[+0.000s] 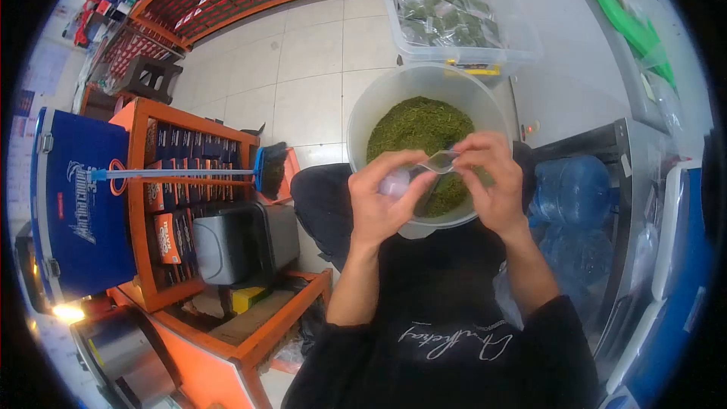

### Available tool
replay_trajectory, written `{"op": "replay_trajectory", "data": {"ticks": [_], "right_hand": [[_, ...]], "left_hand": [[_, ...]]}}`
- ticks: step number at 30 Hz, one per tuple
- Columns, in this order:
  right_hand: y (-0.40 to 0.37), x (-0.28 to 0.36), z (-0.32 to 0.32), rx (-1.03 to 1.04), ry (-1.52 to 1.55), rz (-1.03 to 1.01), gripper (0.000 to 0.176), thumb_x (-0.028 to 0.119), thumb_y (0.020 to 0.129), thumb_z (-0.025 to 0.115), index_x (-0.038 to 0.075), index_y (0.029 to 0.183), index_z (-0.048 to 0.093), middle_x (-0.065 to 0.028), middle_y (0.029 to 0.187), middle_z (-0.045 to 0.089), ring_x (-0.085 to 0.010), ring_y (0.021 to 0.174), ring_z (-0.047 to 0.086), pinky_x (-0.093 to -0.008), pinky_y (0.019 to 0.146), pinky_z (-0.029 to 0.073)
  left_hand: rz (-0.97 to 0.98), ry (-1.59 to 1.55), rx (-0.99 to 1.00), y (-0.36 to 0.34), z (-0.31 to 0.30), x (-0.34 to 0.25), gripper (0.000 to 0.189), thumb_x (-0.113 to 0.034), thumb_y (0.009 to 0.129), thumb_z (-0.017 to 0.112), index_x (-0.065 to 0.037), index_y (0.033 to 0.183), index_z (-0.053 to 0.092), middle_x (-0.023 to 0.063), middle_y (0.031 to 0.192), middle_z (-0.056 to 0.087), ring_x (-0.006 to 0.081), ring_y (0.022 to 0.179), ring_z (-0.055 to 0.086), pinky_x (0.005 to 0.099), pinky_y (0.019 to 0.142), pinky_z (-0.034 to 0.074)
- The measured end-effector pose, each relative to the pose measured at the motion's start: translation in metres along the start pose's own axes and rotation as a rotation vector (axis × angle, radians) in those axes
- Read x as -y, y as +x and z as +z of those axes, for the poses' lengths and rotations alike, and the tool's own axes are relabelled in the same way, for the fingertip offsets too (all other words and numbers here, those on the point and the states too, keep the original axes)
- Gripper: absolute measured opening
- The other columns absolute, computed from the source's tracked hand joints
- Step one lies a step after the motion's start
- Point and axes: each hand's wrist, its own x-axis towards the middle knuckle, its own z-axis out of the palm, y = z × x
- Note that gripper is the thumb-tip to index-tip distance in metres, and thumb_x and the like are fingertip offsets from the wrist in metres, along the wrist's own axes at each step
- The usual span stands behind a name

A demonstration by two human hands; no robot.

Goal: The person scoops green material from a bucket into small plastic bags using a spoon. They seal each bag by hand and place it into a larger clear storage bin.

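Observation:
A small clear plastic bag [441,160] is held between both hands above a round translucent tub [365,117] of chopped green herb [420,123]. My left hand [391,195] pinches the bag's left side between thumb and fingers, and a pale, rounded object [394,183] shows within its grasp; what it is I cannot make out. On the other side, my right hand [488,174] grips the bag's right edge near its mouth. The bag's top looks parted. Its lower part is partly hidden by the fingers.
Beyond the tub, a clear bin [469,54] holds many filled bags [447,7]. A blue cooler [83,204], orange shelf [140,204], grey container [227,246] and broom [270,170] are at left. Large blue water bottles [572,191] stand at right.

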Motion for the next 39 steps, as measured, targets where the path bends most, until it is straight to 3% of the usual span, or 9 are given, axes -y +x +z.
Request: {"op": "replay_trajectory", "data": {"ticks": [4, 7, 14, 22, 29, 33, 35, 38, 39], "right_hand": [[-0.006, 0.012, 0.012, -0.122, 0.479, 0.297, 0.033, -0.005, 0.083, 0.07, 0.002, 0.115, 0.064, -0.0059, 0.096, 0.066, -0.0168, 0.095, 0.062, -0.0319, 0.087, 0.046], [-0.005, 0.012, 0.014, -0.122, 0.72, 0.355, 0.042, -0.006, 0.086, 0.067, 0.002, 0.125, 0.057, -0.0035, 0.094, 0.065, -0.0099, 0.095, 0.059, -0.0284, 0.084, 0.045], [0.001, 0.021, 0.017, -0.149, 0.697, 0.456, 0.05, -0.007, 0.085, 0.067, 0.002, 0.132, 0.052, -0.0036, 0.094, 0.064, -0.01, 0.09, 0.06, -0.0264, 0.083, 0.044], [-0.006, 0.014, 0.025, -0.047, 0.763, 0.541, 0.056, -0.005, 0.087, 0.067, 0.002, 0.138, 0.044, -0.0046, 0.093, 0.064, -0.0102, 0.092, 0.059, -0.0269, 0.083, 0.046], [0.002, -0.007, 0.007, 0.095, 0.73, 0.563, 0.046, -0.002, 0.085, 0.073, 0.001, 0.127, 0.055, -0.0052, 0.092, 0.068, -0.0093, 0.086, 0.063, -0.0238, 0.077, 0.049], [0.042, -0.029, -0.015, 0.117, 0.354, 0.602, 0.037, 0.004, 0.082, 0.08, -0.001, 0.114, 0.063, -0.0085, 0.103, 0.071, -0.0099, 0.082, 0.067, -0.0253, 0.074, 0.052], [0.069, -0.02, -0.016, -0.453, 0.279, 0.336, 0.033, 0.009, 0.081, 0.082, 0.0, 0.108, 0.067, -0.009, 0.108, 0.071, -0.0148, 0.09, 0.068, -0.0273, 0.076, 0.053], [0.073, -0.013, -0.007, -0.341, 0.259, 0.204, 0.032, 0.012, 0.079, 0.083, 0.002, 0.107, 0.069, -0.0091, 0.113, 0.071, -0.0204, 0.1, 0.068, -0.0314, 0.079, 0.052], [0.065, -0.006, -0.003, -0.111, 0.198, 0.223, 0.032, 0.013, 0.08, 0.082, 0.003, 0.108, 0.07, -0.0087, 0.111, 0.071, -0.0216, 0.101, 0.067, -0.0334, 0.081, 0.052]], "left_hand": [[-0.228, -0.212, -0.029, -0.007, 0.002, -0.003, 0.011, -0.006, 0.088, 0.075, 0.001, 0.097, 0.073, 0.0075, 0.082, 0.071, 0.0056, 0.056, 0.057, 0.0192, 0.048, 0.043], [-0.41, -0.35, -0.026, -0.008, 0.002, -0.011, 0.008, -0.006, 0.089, 0.075, 0.001, 0.092, 0.072, 0.0039, 0.079, 0.069, 0.0067, 0.061, 0.06, 0.0215, 0.054, 0.046], [-0.377, -0.372, -0.074, -0.011, 0.014, -0.009, 0.012, -0.011, 0.091, 0.073, 0.0, 0.093, 0.071, 0.0073, 0.079, 0.071, 0.0055, 0.052, 0.056, 0.0202, 0.045, 0.044], [-0.453, -0.333, 0.071, -0.011, 0.013, -0.009, 0.01, -0.01, 0.092, 0.073, 0.0, 0.094, 0.071, -0.0017, 0.071, 0.064, 0.0023, 0.055, 0.053, 0.0192, 0.048, 0.039], [-0.453, -0.342, 0.116, -0.011, 0.008, 0.007, 0.012, -0.012, 0.092, 0.074, 0.0, 0.092, 0.072, -0.0009, 0.071, 0.066, 0.0021, 0.057, 0.054, 0.0188, 0.048, 0.039], [-0.48, -0.306, 0.236, -0.002, 0.014, 0.023, 0.03, -0.008, 0.088, 0.077, 0.0, 0.114, 0.064, 0.0052, 0.094, 0.07, 0.0076, 0.076, 0.061, 0.0221, 0.063, 0.05], [-0.392, -0.242, 0.293, -0.005, 0.01, 0.026, 0.043, -0.006, 0.087, 0.077, -0.001, 0.125, 0.059, 0.0075, 0.105, 0.07, 0.0095, 0.085, 0.064, 0.0231, 0.071, 0.053], [-0.574, -0.469, 0.483, -0.003, 0.005, 0.03, 0.062, 0.0, 0.086, 0.075, -0.002, 0.14, 0.043, 0.0106, 0.11, 0.069, 0.013, 0.092, 0.065, 0.0277, 0.083, 0.054], [-0.575, -0.468, 0.476, -0.003, 0.006, 0.03, 0.062, 0.0, 0.086, 0.075, -0.002, 0.14, 0.043, 0.0106, 0.11, 0.069, 0.013, 0.092, 0.065, 0.0277, 0.083, 0.054]]}}
